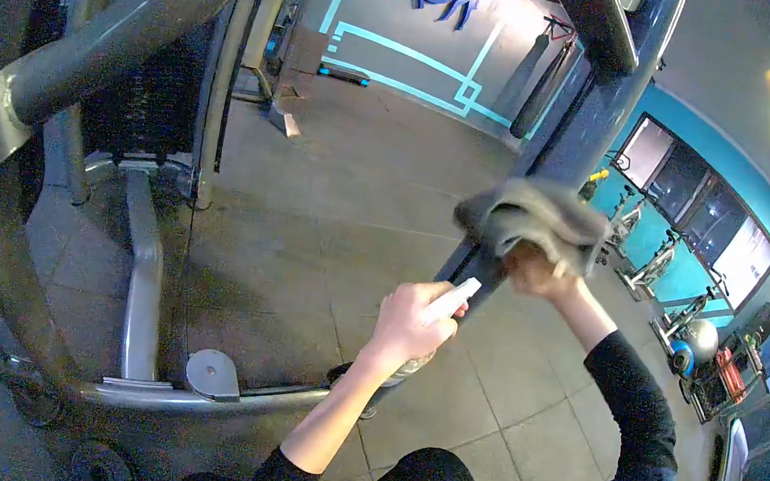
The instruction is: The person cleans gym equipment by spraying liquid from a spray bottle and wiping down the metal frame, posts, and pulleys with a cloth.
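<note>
Grey metal gym-machine frame (pixel 153 18) could knock your knuckles if you swing wide; its slanting post (pixel 585 121) and low base rail (pixel 279 402) stand in your way. Your right grip (pixel 541 271) bunches a grey cloth (pixel 536 209) at the post (contact unclear); your left grip (pixel 412 323) clasps a white-topped spray bottle (pixel 450 302).

From your left hand (pixel 418 318), you have open air toward 11 o'clock, above the floor (pixel 342 193); the slanted post (pixel 583 136) blocks you at 1 o'clock, the thick tube (pixel 146 32) at 10, the low rail (pixel 279 402) at 8.
</note>
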Available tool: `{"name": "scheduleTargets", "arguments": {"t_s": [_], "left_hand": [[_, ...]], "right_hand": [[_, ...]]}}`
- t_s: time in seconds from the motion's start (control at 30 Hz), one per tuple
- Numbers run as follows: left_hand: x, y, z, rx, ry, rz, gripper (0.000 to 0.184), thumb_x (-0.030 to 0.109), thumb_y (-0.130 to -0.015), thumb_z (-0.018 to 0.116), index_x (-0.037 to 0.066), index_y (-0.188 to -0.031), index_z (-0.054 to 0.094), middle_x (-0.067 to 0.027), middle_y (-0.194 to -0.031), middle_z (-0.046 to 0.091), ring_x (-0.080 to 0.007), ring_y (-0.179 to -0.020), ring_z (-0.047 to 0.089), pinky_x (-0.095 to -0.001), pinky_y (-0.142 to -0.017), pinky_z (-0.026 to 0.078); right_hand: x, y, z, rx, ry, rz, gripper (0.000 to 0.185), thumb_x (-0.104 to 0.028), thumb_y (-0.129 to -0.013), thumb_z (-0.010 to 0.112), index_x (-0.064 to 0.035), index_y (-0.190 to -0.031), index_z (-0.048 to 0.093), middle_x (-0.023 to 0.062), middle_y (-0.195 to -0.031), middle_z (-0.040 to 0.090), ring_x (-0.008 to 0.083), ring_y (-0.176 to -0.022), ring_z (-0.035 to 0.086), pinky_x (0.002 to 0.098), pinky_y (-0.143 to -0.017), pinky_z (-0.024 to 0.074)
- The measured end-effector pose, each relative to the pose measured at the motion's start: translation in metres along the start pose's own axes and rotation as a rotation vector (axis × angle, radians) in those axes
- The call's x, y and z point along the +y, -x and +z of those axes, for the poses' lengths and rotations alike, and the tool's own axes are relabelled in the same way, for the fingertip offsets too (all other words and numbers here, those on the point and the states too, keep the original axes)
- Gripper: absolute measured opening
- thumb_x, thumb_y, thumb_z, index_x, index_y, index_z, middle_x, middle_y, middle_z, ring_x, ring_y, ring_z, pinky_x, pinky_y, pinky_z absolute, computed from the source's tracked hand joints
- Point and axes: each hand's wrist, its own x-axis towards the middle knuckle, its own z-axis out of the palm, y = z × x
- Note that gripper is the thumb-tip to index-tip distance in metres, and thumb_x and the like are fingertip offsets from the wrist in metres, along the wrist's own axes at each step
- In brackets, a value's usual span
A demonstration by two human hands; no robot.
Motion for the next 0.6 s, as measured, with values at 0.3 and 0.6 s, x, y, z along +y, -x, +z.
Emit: {"name": "scheduleTargets", "arguments": {"t_s": [0.3, 0.6], "left_hand": [[0.014, -0.001, -0.011, 0.021, -0.018, 0.004, 0.031, 0.006, -0.060, 0.061, 0.008, -0.091, 0.065, -0.0078, -0.078, 0.065, -0.0200, -0.069, 0.062, -0.0284, -0.062, 0.048], [0.014, 0.001, -0.016, 0.050, -0.028, -0.019, 0.022, 0.009, -0.057, 0.061, 0.006, -0.079, 0.065, -0.0094, -0.074, 0.064, -0.0208, -0.063, 0.061, -0.0296, -0.057, 0.046]], "right_hand": [[0.046, -0.035, -0.046, -0.043, 0.263, -0.250, 0.058, -0.049, -0.074, 0.053, -0.0077, -0.114, 0.051, 0.0177, -0.119, 0.048, 0.0349, -0.117, 0.039, 0.0433, -0.104, 0.0242], [0.085, -0.065, -0.102, 0.302, 0.463, -0.195, 0.050, -0.036, -0.068, 0.060, -0.0050, -0.107, 0.054, 0.0159, -0.114, 0.053, 0.0355, -0.111, 0.045, 0.0521, -0.098, 0.0294]]}}
